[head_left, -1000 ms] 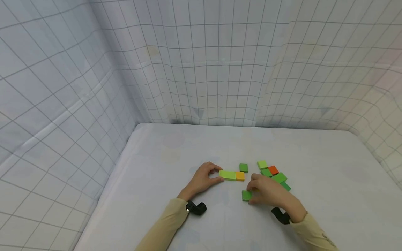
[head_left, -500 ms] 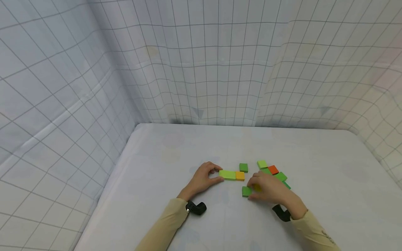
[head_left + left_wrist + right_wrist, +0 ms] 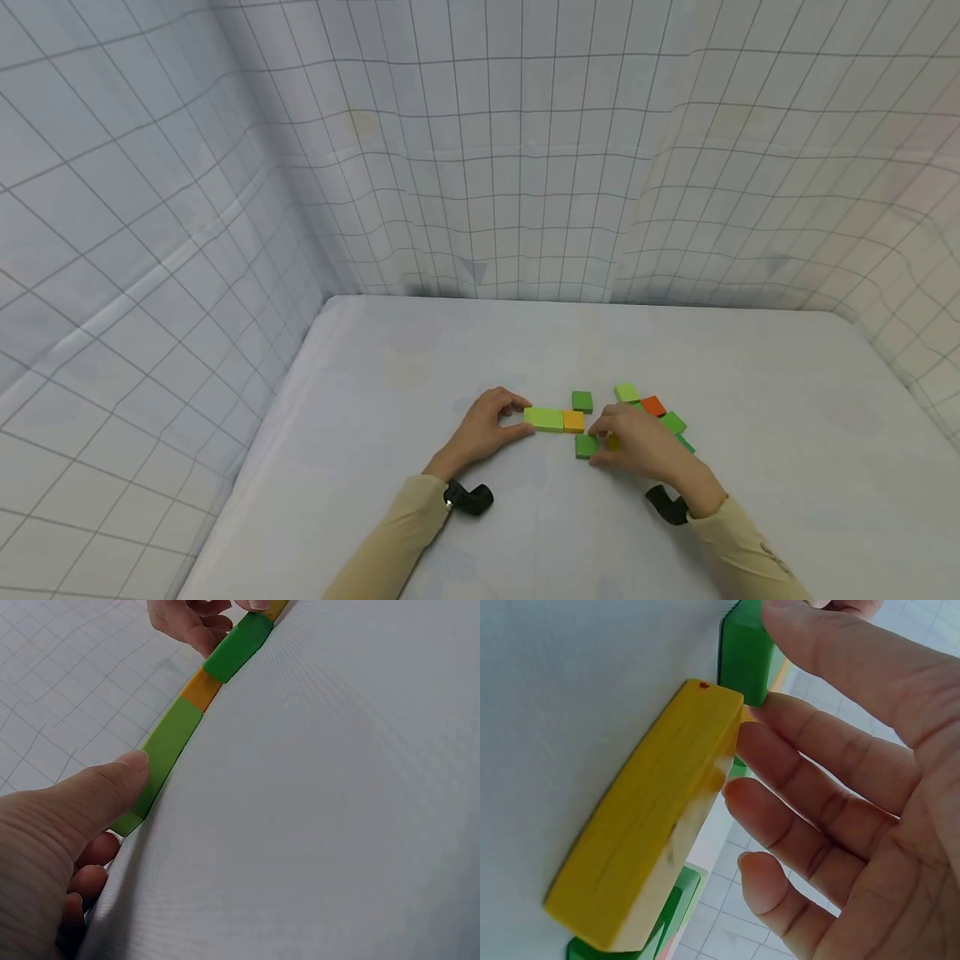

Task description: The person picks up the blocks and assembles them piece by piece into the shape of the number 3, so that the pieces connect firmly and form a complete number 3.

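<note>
head view: on the white worktop, the left hand pinches the left end of a lime block, thumb on the near side and fingers on the far side. an orange block meets the lime block's right end. a far green block sits just behind the orange one, and a near green block lies just in front of it, pinched at its right side by the right hand. a yellow block is partly hidden under that hand. beyond are a pale green block, a red block and a mid-green block, grouped closely.

left wrist view: the left thumb presses along the lime block's side, the orange block touching its far end. past that, the right hand's fingers are at the near green block.

right wrist view: thumb and index finger are narrowed on the near green block; the other fingers curve loosely beside the yellow block, whether touching it i cannot tell. a green piece shows behind its lower end.
</note>
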A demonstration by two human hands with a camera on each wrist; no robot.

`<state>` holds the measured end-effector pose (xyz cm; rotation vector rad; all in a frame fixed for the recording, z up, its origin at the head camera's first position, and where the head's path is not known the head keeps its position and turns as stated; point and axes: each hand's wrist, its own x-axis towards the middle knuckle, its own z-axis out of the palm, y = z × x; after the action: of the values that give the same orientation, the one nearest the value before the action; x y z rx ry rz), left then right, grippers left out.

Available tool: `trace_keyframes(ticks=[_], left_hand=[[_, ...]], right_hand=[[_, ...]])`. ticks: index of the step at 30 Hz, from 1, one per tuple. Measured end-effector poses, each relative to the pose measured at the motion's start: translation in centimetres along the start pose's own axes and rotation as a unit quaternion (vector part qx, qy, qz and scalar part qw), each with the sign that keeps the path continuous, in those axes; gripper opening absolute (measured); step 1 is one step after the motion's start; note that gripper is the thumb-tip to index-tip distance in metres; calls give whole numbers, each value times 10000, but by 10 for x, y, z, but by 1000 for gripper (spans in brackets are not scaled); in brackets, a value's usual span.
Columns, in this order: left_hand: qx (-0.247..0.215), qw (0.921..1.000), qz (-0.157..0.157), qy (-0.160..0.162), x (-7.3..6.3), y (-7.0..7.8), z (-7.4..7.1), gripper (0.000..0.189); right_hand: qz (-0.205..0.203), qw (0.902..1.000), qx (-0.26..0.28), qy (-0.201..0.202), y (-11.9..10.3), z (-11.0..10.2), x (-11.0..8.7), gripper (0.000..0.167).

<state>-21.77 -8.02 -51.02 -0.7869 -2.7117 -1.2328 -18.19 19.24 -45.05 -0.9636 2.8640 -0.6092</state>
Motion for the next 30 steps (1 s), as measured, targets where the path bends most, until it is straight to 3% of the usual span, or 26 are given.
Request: trace_keyframes(ticks=[11, 23, 30], left_hand=[[-25, 10000, 17, 5, 0, -1, 1, 32], [6, 10000, 16, 15, 0, -2, 1, 32], [2, 10000, 14, 19, 0, -1, 1, 32]], right_hand=[[-146, 9995, -68, 261, 4, 1, 3, 30], [-92, 9996, -109, 260, 3, 2, 4, 30], [284, 9993, 86, 235, 10, -7, 1, 35]])
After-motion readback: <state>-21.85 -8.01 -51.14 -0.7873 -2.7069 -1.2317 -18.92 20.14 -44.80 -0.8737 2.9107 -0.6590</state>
